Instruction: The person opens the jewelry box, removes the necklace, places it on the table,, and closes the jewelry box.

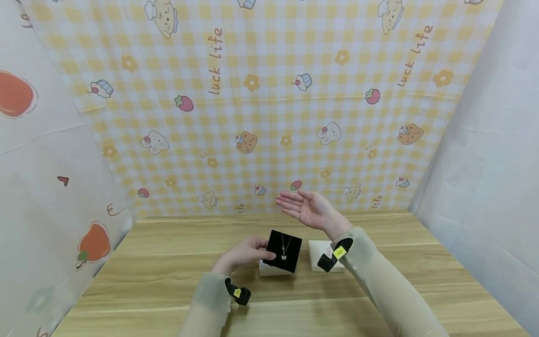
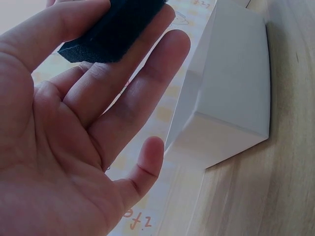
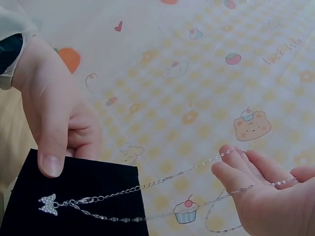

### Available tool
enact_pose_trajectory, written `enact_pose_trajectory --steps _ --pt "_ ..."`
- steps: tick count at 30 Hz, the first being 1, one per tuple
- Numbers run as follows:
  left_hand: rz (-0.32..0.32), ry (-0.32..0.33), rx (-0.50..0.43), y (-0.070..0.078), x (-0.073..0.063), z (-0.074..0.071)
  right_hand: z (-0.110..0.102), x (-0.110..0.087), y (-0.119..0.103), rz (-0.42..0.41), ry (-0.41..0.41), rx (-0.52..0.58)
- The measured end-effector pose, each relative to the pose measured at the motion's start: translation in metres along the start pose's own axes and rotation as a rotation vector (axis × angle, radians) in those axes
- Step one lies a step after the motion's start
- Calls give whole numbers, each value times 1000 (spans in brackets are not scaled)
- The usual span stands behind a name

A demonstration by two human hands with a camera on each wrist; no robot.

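My left hand (image 1: 244,255) pinches a black foam jewelry pad (image 1: 289,260) between thumb and fingers, tilted above an open white box (image 1: 271,270). A silver necklace (image 3: 115,195) with a sparkling butterfly pendant (image 3: 48,204) lies across the pad's face. From the pad its chain stretches over to my right hand (image 1: 312,210), raised behind and to the right. In the right wrist view the chain drapes over that hand's straight fingers (image 3: 263,169), with a loop hanging below. The left wrist view shows the box's white side wall (image 2: 231,73) close beside the left fingers.
A white box lid (image 1: 316,255) lies on the wooden table (image 1: 177,262) to the right of the box, partly hidden by the right wrist strap (image 1: 332,260). A yellow checked cloth (image 1: 269,117) hangs behind the table, and pale cloths hang at both sides.
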State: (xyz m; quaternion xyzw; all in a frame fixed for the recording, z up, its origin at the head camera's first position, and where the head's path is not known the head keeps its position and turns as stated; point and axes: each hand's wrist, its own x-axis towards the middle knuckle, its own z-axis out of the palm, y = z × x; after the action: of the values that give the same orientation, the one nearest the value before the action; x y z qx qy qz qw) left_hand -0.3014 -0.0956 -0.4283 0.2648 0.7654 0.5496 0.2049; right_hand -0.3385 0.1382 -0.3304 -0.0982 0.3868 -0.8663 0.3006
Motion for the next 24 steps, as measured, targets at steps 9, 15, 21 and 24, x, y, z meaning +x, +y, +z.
enact_pose_trajectory --steps 9,15,21,24 --pt "5 -5 -18 -2 0 -1 8 0 -8 -21 23 -18" --pt "2 1 -8 -1 0 0 12 -1 -11 -21 28 -16" --pt "-6 5 13 -1 -1 0 12 -1 -13 -26 2 -24" --pt "-6 5 15 -1 0 0 12 -1 -14 -31 -11 -23"
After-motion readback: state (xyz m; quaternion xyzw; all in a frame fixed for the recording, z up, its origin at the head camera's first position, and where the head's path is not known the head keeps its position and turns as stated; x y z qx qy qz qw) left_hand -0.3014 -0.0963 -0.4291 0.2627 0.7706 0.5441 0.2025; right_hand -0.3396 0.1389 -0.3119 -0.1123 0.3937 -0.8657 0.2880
